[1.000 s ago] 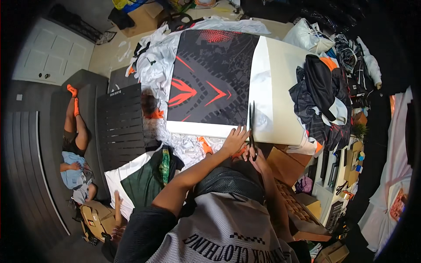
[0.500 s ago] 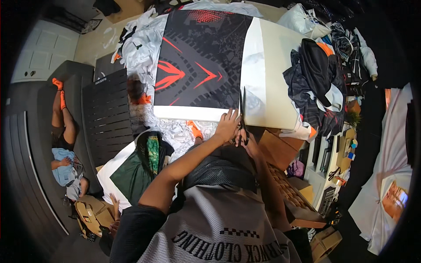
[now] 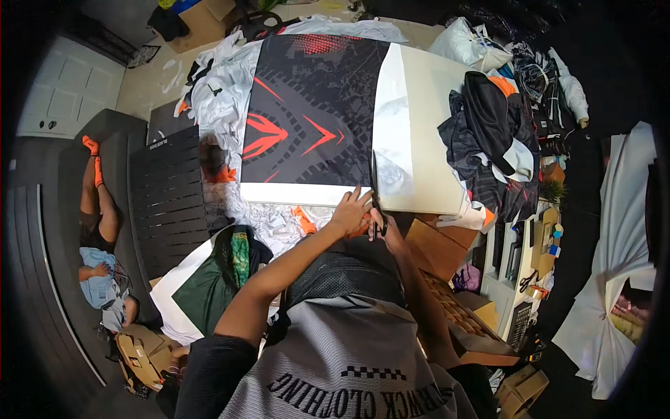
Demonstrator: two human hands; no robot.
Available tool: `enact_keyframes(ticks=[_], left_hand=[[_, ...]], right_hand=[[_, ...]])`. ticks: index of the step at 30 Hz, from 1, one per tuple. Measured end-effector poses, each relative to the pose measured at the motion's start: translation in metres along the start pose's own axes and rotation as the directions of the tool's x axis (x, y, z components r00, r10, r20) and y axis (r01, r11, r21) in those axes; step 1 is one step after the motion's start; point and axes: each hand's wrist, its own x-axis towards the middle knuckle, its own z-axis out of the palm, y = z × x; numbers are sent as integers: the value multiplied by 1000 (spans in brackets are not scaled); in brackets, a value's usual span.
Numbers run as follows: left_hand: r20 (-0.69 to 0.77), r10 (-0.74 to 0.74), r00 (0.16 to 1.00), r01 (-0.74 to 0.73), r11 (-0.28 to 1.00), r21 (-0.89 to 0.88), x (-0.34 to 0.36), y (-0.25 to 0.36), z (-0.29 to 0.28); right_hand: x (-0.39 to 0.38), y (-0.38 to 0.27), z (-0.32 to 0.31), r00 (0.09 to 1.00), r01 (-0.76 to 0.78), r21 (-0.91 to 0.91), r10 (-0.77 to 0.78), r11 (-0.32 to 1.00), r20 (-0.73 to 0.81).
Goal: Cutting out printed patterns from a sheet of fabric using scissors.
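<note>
At the near edge of the table (image 3: 429, 140), close to the wearer's waist, the scissors (image 3: 379, 225) stood at the right-hand near corner of a dark printed panel (image 3: 300, 150). The right hand (image 3: 391, 236) was closed round their handles, just off the table's edge. The left hand (image 3: 351, 211) lay just beside it, with fingers spread on the panel's white near border (image 3: 293, 193), fingertips close to the blades. Its thumb was hidden, so I could not tell whether it pinched the cloth from below.

The blades lay along the line where the panel's dark print met a white strip (image 3: 393, 133). They pointed away from the body, toward the table's far side, and their long axis ran roughly square to the near edge. They showed as one thin dark line; they were perhaps nearly together, but at that size the gap was hard to judge.

Rightward of the blades came the white strip, then a band of cream tabletop as far as a dark garment pile (image 3: 488, 133). On the left, the left hand crowded the blades, and a white cloth heap (image 3: 223, 105) bordered the panel's far side. Behind the handles the torso stood close, with an open cardboard box (image 3: 440, 244) below the table's right-hand near edge. The panel's longer side seemed to run away from the wearer, while its red arrow shapes (image 3: 322, 135) pointed right.
</note>
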Motion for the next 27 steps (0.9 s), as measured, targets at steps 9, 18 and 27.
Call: enact_keyframes(ticks=[9,18,27], left_hand=[[-1,13,1000,-13,1000,-1,0,0,-2],[-50,-27,998,26,1000,-14,2,7,-7],[-48,-44,998,42,998,-43,2,7,7]], right_hand=[[-6,5,-5,997,-33,-12,32,999,-72],[0,-11,3,986,-97,-110,81,989,-145],[15,-14,9,987,-6,-135,-16,991,-162]])
